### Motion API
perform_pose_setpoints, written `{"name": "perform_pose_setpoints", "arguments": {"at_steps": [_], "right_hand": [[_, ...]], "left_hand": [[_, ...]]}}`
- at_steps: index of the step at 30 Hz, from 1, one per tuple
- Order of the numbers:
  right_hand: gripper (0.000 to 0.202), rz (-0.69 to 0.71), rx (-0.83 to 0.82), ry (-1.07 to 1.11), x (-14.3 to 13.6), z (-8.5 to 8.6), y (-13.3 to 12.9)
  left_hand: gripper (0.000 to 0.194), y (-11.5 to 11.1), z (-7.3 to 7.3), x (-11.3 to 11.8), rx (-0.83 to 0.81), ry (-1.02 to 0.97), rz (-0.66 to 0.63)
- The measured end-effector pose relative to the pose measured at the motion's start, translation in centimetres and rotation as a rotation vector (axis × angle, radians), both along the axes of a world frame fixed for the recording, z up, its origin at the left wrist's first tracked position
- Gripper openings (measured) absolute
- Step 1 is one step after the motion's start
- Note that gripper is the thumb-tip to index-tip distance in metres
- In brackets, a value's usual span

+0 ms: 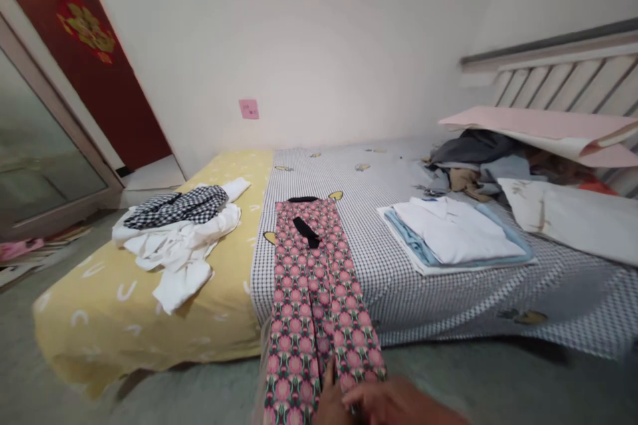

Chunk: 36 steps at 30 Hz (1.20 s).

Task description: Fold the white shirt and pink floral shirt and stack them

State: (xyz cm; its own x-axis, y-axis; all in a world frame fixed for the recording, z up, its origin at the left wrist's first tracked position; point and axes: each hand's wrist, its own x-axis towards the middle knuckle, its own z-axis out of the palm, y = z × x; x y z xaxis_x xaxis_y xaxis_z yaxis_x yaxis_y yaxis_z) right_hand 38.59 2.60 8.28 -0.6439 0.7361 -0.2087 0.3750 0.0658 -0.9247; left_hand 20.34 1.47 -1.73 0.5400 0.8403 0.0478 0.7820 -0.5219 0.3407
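Observation:
A long garment with a pink flower print (294,292) lies lengthwise from the bed toward me, its sides folded inward. A black collar band (303,199) shows at its far end. A black strip of cloth (306,232) lies across its upper part. Low in the view, my left hand (333,398) rests on the middle of the garment, one finger stretched along the fold. Beside it my right hand (393,402) reaches in from the right, with bent fingers closed at the printed cloth. The lower ends of the garment and both hands are cut off by the frame.
White clothes (174,246) and a black-and-white checked cloth (177,206) lie heaped on the yellow bedcover (224,319). Folded white and blue clothes (453,232) are stacked on the checked sheet (383,292). Dark clothes (473,146) and pink sheets (538,123) pile up near the railing (563,86).

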Motion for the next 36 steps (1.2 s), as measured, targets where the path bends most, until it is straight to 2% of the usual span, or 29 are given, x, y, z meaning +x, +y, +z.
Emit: {"name": "perform_pose_setpoints", "arguments": {"at_steps": [1, 2, 4, 5, 6, 7, 9, 11, 14, 17, 20, 25, 29, 32, 36], "right_hand": [[0.066, -0.083, -0.115, 0.059, 0.5, 0.5, 0.5], [0.069, -0.238, -0.175, 0.109, 1.0, 0.8, 1.3], [0.060, -0.632, -0.137, 0.174, 1.9, 0.6, 3.2], [0.054, -0.776, -0.122, 0.191, 2.2, 0.2, 4.2], [0.050, -0.869, -0.117, 0.202, 2.4, -0.3, 5.0], [0.049, -0.905, -0.140, 0.210, 2.5, -0.8, 5.7], [0.053, -0.870, -0.221, 0.227, 2.1, -1.5, 6.3], [0.059, -0.783, -0.329, 0.325, 1.2, -1.7, 6.2], [0.067, -0.652, -0.464, 0.474, -0.1, -1.6, 5.2], [0.066, -0.573, -0.449, 0.438, -0.3, -1.7, 4.1], [0.063, -0.522, -0.380, 0.368, 0.4, -1.9, 2.8], [0.063, -0.494, -0.415, 0.284, 1.8, -1.3, 0.0], [0.077, -0.464, -0.429, 0.232, 2.7, -0.6, -1.8], [0.073, -0.446, -0.366, 0.146, 3.2, 0.0, -2.6], [0.067, -0.411, -0.298, 0.108, 3.5, 0.3, -3.2]], "left_hand": [[0.051, -0.7, 1.0, -0.1, -0.020, -0.023, -0.051], [0.051, -1.3, 2.0, -0.2, -0.024, -0.046, -0.077], [0.050, -2.2, 4.1, -0.2, -0.028, -0.071, -0.075], [0.051, -2.5, 5.1, -0.2, -0.023, -0.073, -0.072], [0.053, -2.7, 5.9, -0.2, -0.012, -0.067, -0.080], [0.054, -2.8, 6.7, -0.2, 0.003, -0.055, -0.095], [0.058, -2.8, 7.8, -0.3, 0.041, -0.020, -0.129], [0.059, -2.7, 8.2, -0.3, 0.068, 0.010, -0.155], [0.061, -2.8, 7.9, -0.4, 0.065, 0.028, -0.187], [0.061, -3.1, 7.2, -0.5, 0.002, 0.008, -0.205], [0.051, -3.8, 7.2, -0.6, -0.123, -0.067, -0.212], [0.020, -5.5, 9.0, -1.1, -0.244, -0.137, -0.189], [0.025, -6.4, 10.0, -1.8, -0.133, -0.124, -0.055], [0.029, -6.4, 10.0, -2.1, 0.022, -0.164, 0.072], [0.028, -6.1, 10.4, -2.1, 0.138, -0.217, 0.070]]}}
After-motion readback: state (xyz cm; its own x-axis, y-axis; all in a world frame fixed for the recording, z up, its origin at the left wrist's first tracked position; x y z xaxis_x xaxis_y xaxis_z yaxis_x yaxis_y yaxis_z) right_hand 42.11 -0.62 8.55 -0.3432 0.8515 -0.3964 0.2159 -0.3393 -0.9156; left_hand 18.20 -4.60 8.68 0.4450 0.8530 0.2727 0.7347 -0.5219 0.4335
